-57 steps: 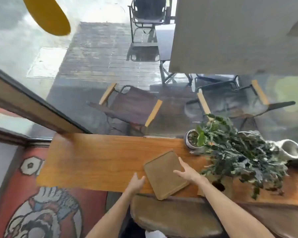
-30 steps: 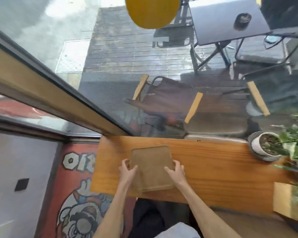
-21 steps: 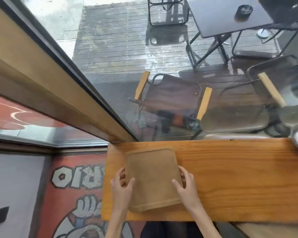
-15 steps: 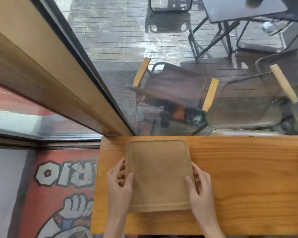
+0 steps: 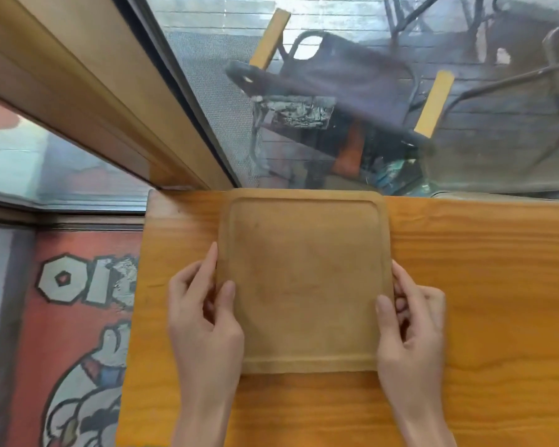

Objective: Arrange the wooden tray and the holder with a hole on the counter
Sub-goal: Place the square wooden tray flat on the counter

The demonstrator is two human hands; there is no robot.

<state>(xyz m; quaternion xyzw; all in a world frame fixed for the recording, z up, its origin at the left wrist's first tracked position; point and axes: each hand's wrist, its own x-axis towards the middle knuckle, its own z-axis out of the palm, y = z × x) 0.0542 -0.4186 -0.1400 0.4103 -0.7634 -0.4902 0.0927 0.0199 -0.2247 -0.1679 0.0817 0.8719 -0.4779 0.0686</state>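
The wooden tray [image 5: 304, 279], square with rounded corners and a raised rim, lies flat on the orange-brown wooden counter [image 5: 481, 301], its far edge against the window. My left hand [image 5: 204, 321] grips the tray's left rim, thumb on top and fingers along the edge. On the opposite rim my right hand [image 5: 410, 324] holds it the same way. The holder with a hole is out of view.
The counter's left end [image 5: 139, 285] lies a short way left of the tray, with a painted red wall below it. A window pane [image 5: 336, 108] and its wooden frame [image 5: 88, 91] bound the far side. Bare counter stretches to the right.
Both hands slid the tray left along the counter and back against the window, squaring it. The plant pots have left the view as my head moved closer.
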